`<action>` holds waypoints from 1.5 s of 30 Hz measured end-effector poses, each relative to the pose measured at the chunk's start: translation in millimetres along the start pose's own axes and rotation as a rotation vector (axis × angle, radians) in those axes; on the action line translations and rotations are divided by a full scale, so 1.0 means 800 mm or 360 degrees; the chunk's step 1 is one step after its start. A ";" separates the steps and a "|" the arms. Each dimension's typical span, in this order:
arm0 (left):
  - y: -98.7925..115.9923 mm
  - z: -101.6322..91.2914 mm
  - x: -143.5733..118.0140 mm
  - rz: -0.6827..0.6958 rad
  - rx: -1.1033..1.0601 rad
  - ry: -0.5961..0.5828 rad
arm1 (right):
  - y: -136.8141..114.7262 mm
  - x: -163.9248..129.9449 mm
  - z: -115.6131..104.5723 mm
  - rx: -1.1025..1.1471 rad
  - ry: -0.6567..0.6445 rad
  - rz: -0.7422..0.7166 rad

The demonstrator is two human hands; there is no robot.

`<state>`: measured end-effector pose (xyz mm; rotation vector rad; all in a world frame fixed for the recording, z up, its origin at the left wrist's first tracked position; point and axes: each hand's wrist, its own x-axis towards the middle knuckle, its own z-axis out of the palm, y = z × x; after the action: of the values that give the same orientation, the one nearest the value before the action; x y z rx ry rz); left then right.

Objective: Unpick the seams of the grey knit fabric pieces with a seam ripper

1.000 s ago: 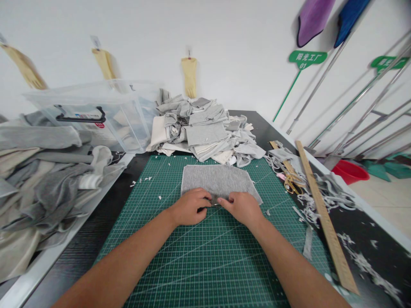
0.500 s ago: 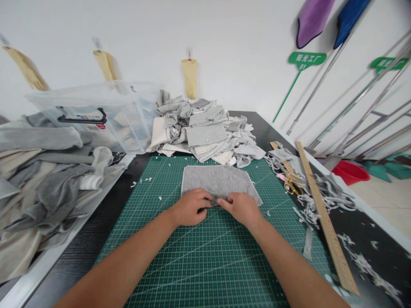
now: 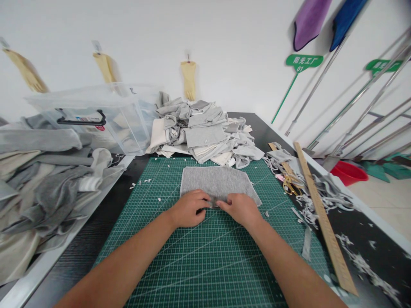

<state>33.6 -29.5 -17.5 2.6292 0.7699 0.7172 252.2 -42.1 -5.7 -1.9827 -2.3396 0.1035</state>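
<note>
Left hand (image 3: 189,208) and right hand (image 3: 241,209), fingertips nearly touching, both pinch the near edge of the grey fabric piece (image 3: 218,183) lying flat on the cutting mat (image 3: 199,256). Fabric pile (image 3: 202,132) lies beyond the hands; scissors (image 3: 290,183) and wooden ruler (image 3: 324,218) to their right, clear of both.

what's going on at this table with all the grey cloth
A person has both hands at the near edge of a flat grey fabric piece lying on a green cutting mat. The left hand and right hand pinch that edge close together. A heap of cut fabric sits behind, with scissors and a wooden ruler to the right.
</note>
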 end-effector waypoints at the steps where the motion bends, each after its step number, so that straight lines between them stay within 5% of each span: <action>1: 0.000 0.000 0.000 -0.0001 0.0002 0.0003 | 0.001 0.001 0.000 0.0005 -0.0003 0.0004; 23: 0.001 -0.001 0.001 0.0058 0.0088 -0.0009 | 0.040 0.014 -0.009 0.0263 -0.0110 0.0013; 31: 0.001 -0.001 0.001 0.0057 0.0068 0.0000 | 0.029 0.007 -0.015 0.0364 0.0044 -0.0016; 45: 0.004 -0.004 0.004 0.0057 0.0067 -0.0022 | 0.021 0.005 -0.015 0.0248 0.0007 0.0033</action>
<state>35.3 -29.9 -12.6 2.6892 0.7439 0.6992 269.3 -35.3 4.4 -1.9312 -2.2336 0.2739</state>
